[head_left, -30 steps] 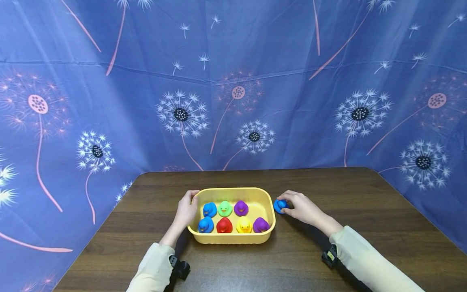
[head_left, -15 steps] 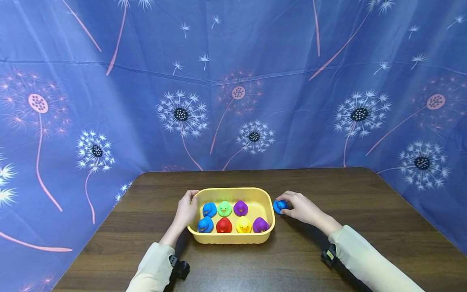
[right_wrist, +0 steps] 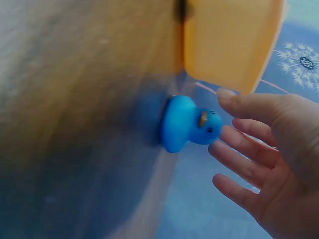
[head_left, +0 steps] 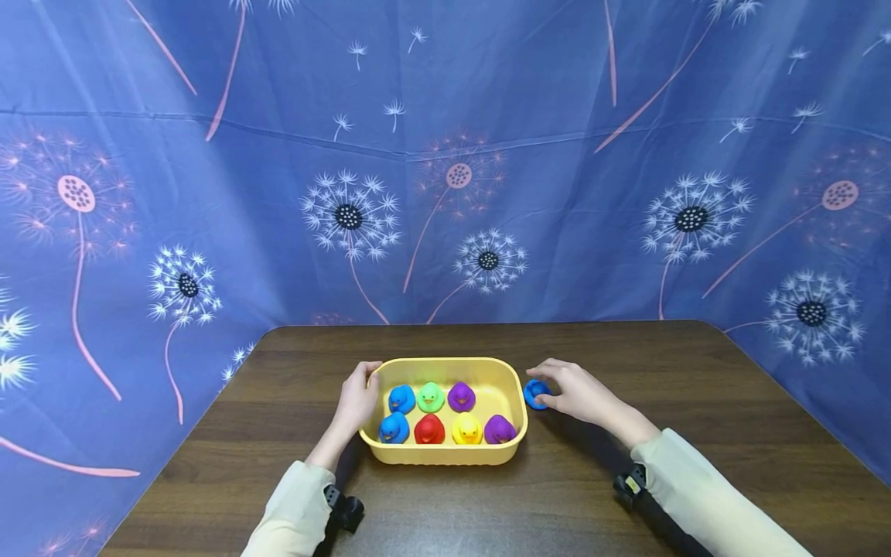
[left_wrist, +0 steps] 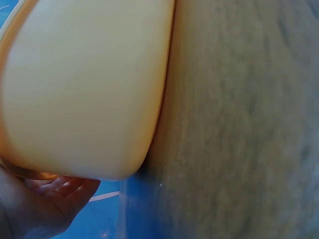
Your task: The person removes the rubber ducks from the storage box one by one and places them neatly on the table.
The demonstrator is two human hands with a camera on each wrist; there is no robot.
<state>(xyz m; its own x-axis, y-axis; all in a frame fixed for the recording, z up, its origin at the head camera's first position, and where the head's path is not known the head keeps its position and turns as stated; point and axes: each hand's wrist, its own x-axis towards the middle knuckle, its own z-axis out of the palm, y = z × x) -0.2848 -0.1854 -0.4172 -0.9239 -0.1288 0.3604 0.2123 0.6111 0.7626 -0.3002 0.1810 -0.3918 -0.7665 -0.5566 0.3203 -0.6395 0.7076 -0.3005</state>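
My left hand [head_left: 358,396] holds the left end of a yellow plastic tub [head_left: 445,455], up at its rim. In the left wrist view its fingers [left_wrist: 75,194] show past the tub's far corner. A blue rubber duck [right_wrist: 179,124] stands upright on the table just outside the tub's right end. Around its head, the fingers and thumb of my right hand [right_wrist: 284,149] are spread and loosely bent, with gaps showing between them and the duck. Inside the tub sit several more ducks: blue, a green one [head_left: 430,398], a red one [head_left: 429,430], a yellow one [head_left: 466,428] and purple.
The ducks in the tub form two rough rows, with a purple duck [head_left: 462,397] at the right of the back row. The brown wooden table [head_left: 473,510] ends at a blue dandelion-print cloth [head_left: 571,232] hanging behind it.
The right hand's fingers have loosened from the blue duck and drawn slightly to the right and up. The duck stays beside the tub, and the left hand keeps its place.
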